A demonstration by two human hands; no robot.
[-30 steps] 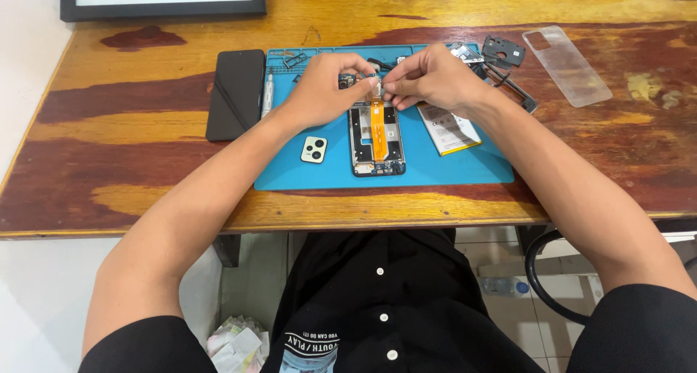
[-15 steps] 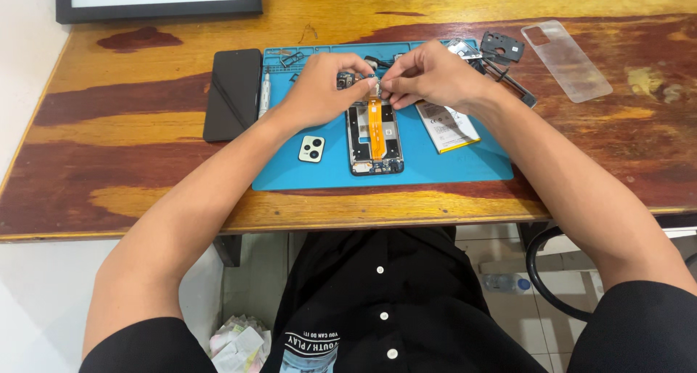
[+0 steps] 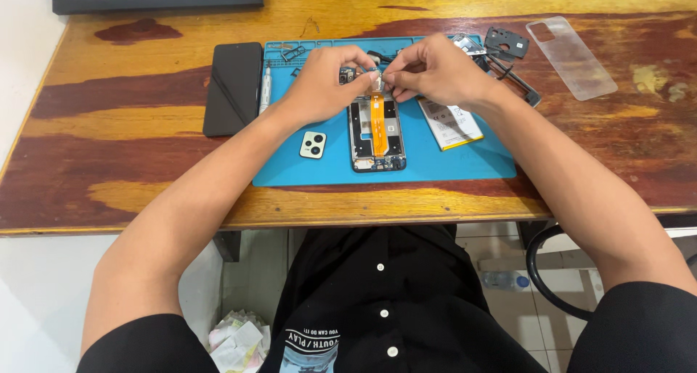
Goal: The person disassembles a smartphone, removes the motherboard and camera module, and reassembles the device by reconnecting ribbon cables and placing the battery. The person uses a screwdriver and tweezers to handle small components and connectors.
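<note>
Phone (image 3: 376, 133) opened up, orange flex down mid; left hand (image 3: 323, 83) & right hand (image 3: 435, 72) grip pinched at its top.

Both hands hide the opened phone's (image 3: 376, 130) top end.

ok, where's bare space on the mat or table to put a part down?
Free: the mat front edge below the camera cover and battery; bare table left of the black phone; table front right, below the clear case. Crowded: mat's top edge, around both hands and the open phone.
</note>
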